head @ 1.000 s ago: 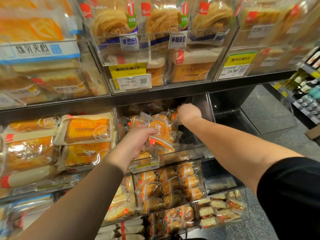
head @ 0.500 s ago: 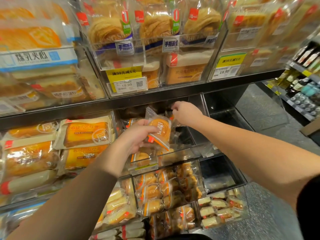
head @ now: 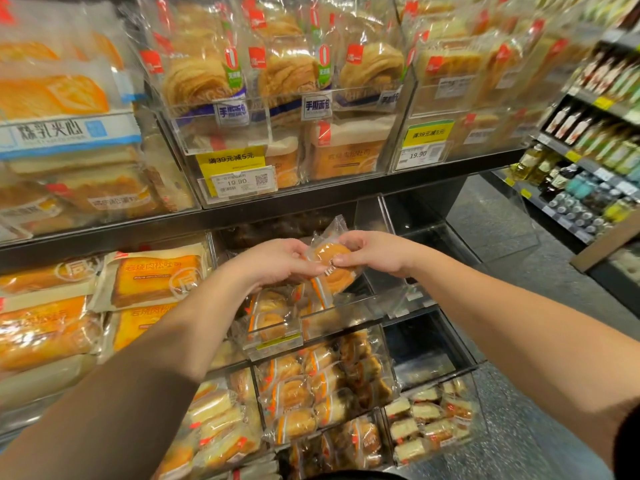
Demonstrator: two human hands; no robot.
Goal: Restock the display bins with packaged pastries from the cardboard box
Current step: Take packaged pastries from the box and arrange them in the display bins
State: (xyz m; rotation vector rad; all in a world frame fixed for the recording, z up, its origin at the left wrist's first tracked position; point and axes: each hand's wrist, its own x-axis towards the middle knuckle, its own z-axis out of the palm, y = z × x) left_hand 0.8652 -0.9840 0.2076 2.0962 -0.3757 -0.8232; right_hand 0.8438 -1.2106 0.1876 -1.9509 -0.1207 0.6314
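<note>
Loaves [head: 152, 282] in glossy orange-and-cream wrappers fill the left shelf, the ones at the far edge blurred and cut off by the frame. Above them, soft bags with a blue band [head: 69, 133] are smeared by motion; their print is only partly readable.

The left hand [head: 273, 263] reaches in from the lower left, fingers curled, pinching the left edge of a pastry [head: 330, 263]. The pastry is a round golden bun in a crinkled clear packet with an orange stripe; its lower half is partly covered by both sets of fingers. It is held in the air just above a clear plastic bin [head: 346, 315], which holds a few more of the same packets, hard to count through glare on the front wall.

The right hand [head: 375, 252] comes from the lower right, thumb and fingers curled on the packet's right edge.

Below, another clear bin [head: 389, 362] is packed with similar wrapped buns, and a low one [head: 476, 410] to its right holds small pale cakes. The bin to the right of the hands looks dark inside; its contents cannot be made out. A yellow tag [head: 427, 133] hangs on the top bins. Bottles [head: 588, 161] on the far right shelf are too blurred to tell apart.
</note>
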